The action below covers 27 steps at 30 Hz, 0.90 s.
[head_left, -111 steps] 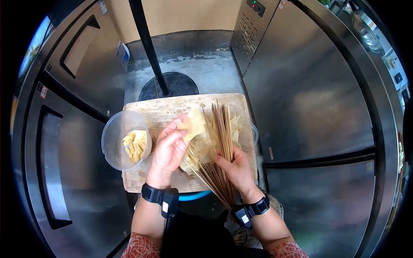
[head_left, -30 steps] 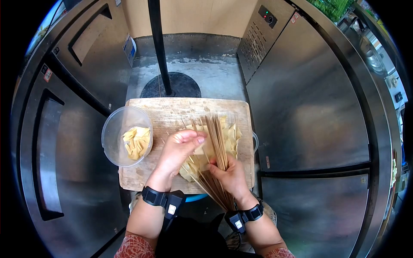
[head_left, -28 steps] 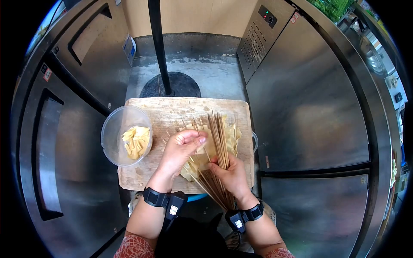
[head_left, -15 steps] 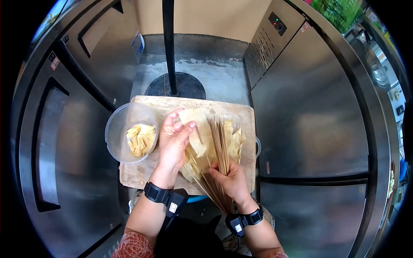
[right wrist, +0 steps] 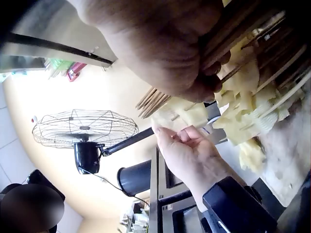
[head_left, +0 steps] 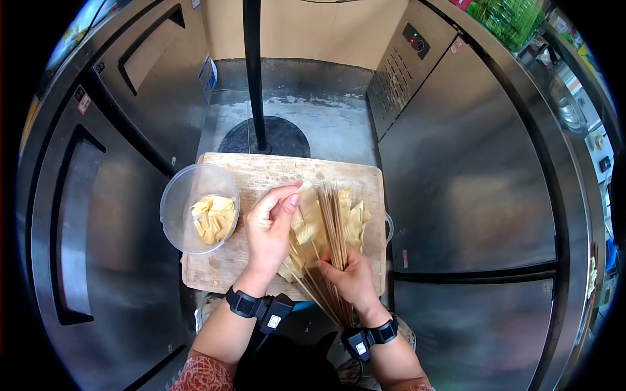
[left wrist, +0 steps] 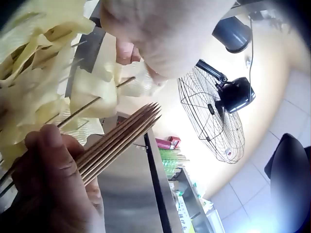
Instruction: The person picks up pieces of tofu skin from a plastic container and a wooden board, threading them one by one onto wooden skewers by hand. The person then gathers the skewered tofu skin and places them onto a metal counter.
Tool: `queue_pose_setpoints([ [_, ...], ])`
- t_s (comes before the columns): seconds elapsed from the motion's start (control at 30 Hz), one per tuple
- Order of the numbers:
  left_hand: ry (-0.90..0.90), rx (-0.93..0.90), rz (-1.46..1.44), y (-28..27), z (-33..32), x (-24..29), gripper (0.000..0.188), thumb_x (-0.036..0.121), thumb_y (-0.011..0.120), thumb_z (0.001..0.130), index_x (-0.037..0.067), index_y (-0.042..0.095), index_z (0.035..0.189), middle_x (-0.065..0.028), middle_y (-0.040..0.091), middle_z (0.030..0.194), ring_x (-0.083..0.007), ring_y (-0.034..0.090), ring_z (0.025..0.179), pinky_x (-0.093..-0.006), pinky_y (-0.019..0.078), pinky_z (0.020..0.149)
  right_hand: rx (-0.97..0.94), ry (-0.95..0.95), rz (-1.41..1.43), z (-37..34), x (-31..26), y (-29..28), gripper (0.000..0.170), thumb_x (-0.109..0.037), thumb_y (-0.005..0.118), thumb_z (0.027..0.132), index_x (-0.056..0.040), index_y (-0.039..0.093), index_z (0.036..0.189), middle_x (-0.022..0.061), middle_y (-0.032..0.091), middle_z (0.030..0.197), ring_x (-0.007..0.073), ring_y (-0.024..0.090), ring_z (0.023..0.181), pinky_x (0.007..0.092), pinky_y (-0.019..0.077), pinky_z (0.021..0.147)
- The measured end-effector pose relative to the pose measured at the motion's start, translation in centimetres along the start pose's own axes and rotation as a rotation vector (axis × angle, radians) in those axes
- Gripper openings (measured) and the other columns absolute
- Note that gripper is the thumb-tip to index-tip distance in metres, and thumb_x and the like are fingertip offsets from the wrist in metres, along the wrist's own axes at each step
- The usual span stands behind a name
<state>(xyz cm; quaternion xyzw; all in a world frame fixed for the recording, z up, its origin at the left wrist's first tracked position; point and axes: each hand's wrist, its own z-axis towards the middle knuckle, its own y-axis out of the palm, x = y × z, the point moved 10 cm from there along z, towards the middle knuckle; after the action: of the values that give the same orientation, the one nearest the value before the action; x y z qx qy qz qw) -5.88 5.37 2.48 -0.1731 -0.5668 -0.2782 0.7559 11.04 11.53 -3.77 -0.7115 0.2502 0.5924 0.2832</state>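
Note:
My left hand (head_left: 268,228) pinches the upper edge of a thin, ridged, pale yellow tofu sheet (head_left: 307,212) between thumb and fingers. A single bamboo skewer (left wrist: 91,104) runs through that sheet, its tip showing beyond it in the left wrist view. My right hand (head_left: 352,277) grips a thick bundle of bamboo skewers (head_left: 334,225), points upward, with the single skewer between its thumb and fingers. Below lie more tofu sheets (head_left: 357,223), several threaded on skewers, partly hidden by the bundle.
A wooden board (head_left: 261,168) carries the sheets. At its left edge a clear plastic tub (head_left: 171,218) contains folded tofu pieces (head_left: 214,218). Steel cabinets (head_left: 469,169) stand on both sides. Behind the board rises a black pole (head_left: 255,78) of a fan (right wrist: 85,128).
A second ago my left hand was bent at the skewer tips; half a second ago it held the sheet up flat. Now the hand is turned inward and the sheet is gathered along the skewer.

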Motion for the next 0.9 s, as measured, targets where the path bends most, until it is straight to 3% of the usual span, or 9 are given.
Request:
queue_pose_setpoints([
  [0.03, 0.122, 0.032, 0.044, -0.3, 0.1, 1.2, 0.012, 0.006, 0.057, 0.089, -0.001, 0.064, 0.095, -0.0045, 0.063, 0.100, -0.0069, 0.055, 0.086, -0.0213, 0.0446, 0.074, -0.011, -0.014, -0.036, 0.0, -0.3, 0.1, 0.011, -0.003, 0.068, 0.080, -0.0050, 0.057, 0.081, -0.0060, 0.051, 0.069, 0.0027, 0.044, 0.062, 0.0189, 0.0382, 0.056],
  [0.17, -0.192, 0.053, -0.158, -0.6, 0.0, -1.2, 0.019, 0.009, 0.054, 0.092, -0.001, 0.062, 0.105, -0.0057, 0.062, 0.104, -0.0076, 0.056, 0.088, -0.0217, 0.0437, 0.079, -0.035, 0.025, 0.009, -0.2, -0.1, 0.4, 0.011, -0.005, 0.068, 0.080, -0.0047, 0.057, 0.081, -0.0049, 0.052, 0.068, 0.0037, 0.045, 0.062, 0.0198, 0.0393, 0.057],
  [0.37, -0.239, -0.087, -0.190, 0.8, 0.0, -2.5, 0.023, 0.010, 0.052, 0.093, -0.002, 0.060, 0.111, -0.0057, 0.063, 0.104, -0.0070, 0.056, 0.092, -0.0213, 0.0440, 0.082, -0.021, 0.056, 0.006, -0.3, 0.0, 0.0, 0.012, -0.006, 0.069, 0.079, -0.0036, 0.057, 0.081, -0.0021, 0.054, 0.068, 0.0058, 0.047, 0.065, 0.0217, 0.0418, 0.061],
  [0.47, -0.449, -0.136, -0.339, 2.1, -1.1, -4.6, 0.024, 0.011, 0.053, 0.092, -0.002, 0.059, 0.112, -0.0062, 0.064, 0.105, -0.0074, 0.056, 0.094, -0.0215, 0.0441, 0.083, 0.009, 0.040, -0.004, -0.1, 0.3, -0.3, 0.012, -0.005, 0.068, 0.079, -0.0036, 0.056, 0.082, -0.0024, 0.053, 0.069, 0.0057, 0.047, 0.066, 0.0217, 0.0416, 0.061],
  [0.57, -0.437, -0.206, -0.226, 3.4, -2.5, -5.4, 0.024, 0.011, 0.054, 0.092, -0.001, 0.060, 0.112, -0.0068, 0.063, 0.106, -0.0077, 0.056, 0.095, -0.0215, 0.0443, 0.083, 0.050, 0.025, 0.021, 0.2, 0.6, -0.9, 0.013, -0.004, 0.068, 0.079, -0.0033, 0.056, 0.082, -0.0025, 0.053, 0.070, 0.0059, 0.047, 0.066, 0.0218, 0.0416, 0.061],
  [0.73, -0.573, -0.219, -0.370, 4.2, -3.5, -6.0, 0.040, 0.010, 0.059, 0.088, 0.001, 0.044, 0.124, -0.0043, 0.062, 0.097, -0.0074, 0.056, 0.087, -0.0228, 0.0484, 0.075, 0.120, 0.024, 0.081, 0.5, 1.0, -1.8, 0.013, -0.007, 0.068, 0.081, -0.0043, 0.056, 0.083, -0.0052, 0.053, 0.070, 0.0026, 0.045, 0.063, 0.0183, 0.0379, 0.056],
  [0.9, -0.618, -0.329, -0.355, 5.6, -4.8, -6.6, 0.046, 0.001, 0.061, 0.085, 0.001, 0.037, 0.124, -0.0066, 0.063, 0.095, -0.0089, 0.059, 0.084, -0.0236, 0.0508, 0.073, 0.113, 0.018, 0.082, 0.7, 0.8, -1.8, 0.012, -0.005, 0.066, 0.081, -0.0031, 0.057, 0.089, -0.0037, 0.056, 0.076, 0.0038, 0.050, 0.069, 0.0190, 0.0420, 0.062],
])
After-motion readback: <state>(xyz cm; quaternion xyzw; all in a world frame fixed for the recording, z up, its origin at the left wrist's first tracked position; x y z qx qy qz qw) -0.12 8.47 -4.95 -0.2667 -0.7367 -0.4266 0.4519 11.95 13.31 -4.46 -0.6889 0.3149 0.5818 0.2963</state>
